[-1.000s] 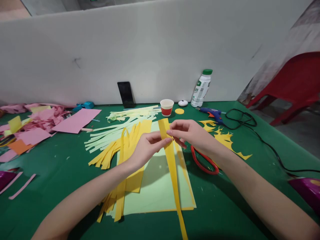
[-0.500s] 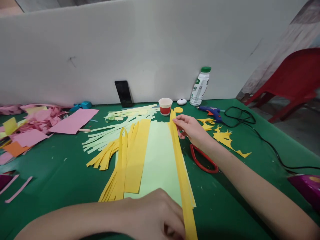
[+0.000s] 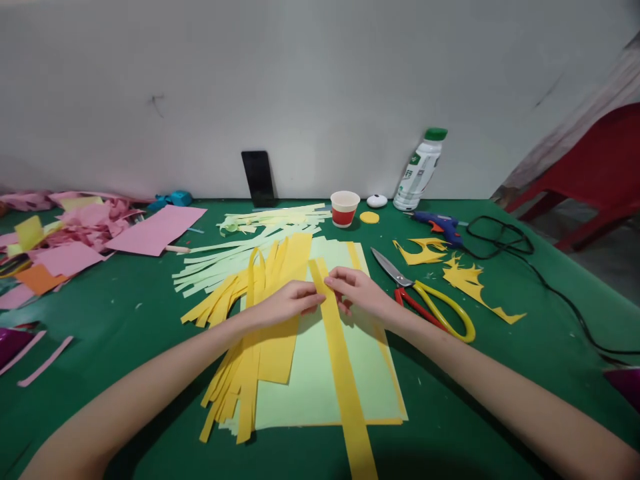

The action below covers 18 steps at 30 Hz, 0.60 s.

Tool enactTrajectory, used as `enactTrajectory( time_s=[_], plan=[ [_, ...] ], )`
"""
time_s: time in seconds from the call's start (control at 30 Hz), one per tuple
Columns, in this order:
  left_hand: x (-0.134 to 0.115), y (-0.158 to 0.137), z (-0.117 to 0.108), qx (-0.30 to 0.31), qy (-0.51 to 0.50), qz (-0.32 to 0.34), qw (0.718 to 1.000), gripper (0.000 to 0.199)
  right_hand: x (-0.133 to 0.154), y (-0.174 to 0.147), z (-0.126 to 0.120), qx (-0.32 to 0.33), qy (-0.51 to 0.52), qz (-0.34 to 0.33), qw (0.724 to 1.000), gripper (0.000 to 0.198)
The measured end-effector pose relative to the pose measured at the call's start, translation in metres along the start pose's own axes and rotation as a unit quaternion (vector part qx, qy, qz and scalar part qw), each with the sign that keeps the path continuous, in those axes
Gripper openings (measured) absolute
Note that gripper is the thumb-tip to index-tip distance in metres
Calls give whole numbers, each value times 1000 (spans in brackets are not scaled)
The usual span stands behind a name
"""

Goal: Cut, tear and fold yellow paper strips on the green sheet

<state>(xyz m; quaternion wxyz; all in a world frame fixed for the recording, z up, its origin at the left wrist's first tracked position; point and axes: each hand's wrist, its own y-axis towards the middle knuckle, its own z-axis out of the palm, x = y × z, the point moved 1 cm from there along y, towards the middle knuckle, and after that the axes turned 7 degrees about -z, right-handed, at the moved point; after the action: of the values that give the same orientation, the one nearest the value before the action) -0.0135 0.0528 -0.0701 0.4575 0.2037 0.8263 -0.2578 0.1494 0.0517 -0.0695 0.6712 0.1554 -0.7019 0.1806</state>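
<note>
- Head view, yellow paper strip point(image 3: 339, 367): above the pale green paper sheets point(image 3: 313, 373), long axis running from its far end, slightly leftward, back toward the wearer and out at the bottom edge. Near end not visible.
- Head view, left hand point(image 3: 287, 301): thumb and fingers pinch the strip's left edge close to the far end.
- Head view, right hand point(image 3: 359, 291): pinches the right edge, thumb over the strip; its grip is slightly nearer the far tip than the left's.
- Key relation: both grips sit close together at the far end; most of the strip's length trails toward the wearer, between the forearms. Gap between strip and sheets: cannot tell.
- Left of strip: wide yellow paper piece point(image 3: 281, 360), beside loose cut yellow strips point(image 3: 207, 303).
- Right of right hand: scissors point(image 3: 407, 284), blades pointing away and left, not held.
- Beyond hands: paper cup point(image 3: 344, 212), upright.
</note>
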Motion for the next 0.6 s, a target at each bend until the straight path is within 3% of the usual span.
enactTrajectory(
  time_s=[0.33,0.6],
  plan=[
    [8,-1,3,21,-30,-25,999,39,-24,-12,7,-13,27,-29,999,24],
    [8,1,4,74,-41,-27,996,45,-24,-14,4,29,6,-37,999,22]
  ],
)
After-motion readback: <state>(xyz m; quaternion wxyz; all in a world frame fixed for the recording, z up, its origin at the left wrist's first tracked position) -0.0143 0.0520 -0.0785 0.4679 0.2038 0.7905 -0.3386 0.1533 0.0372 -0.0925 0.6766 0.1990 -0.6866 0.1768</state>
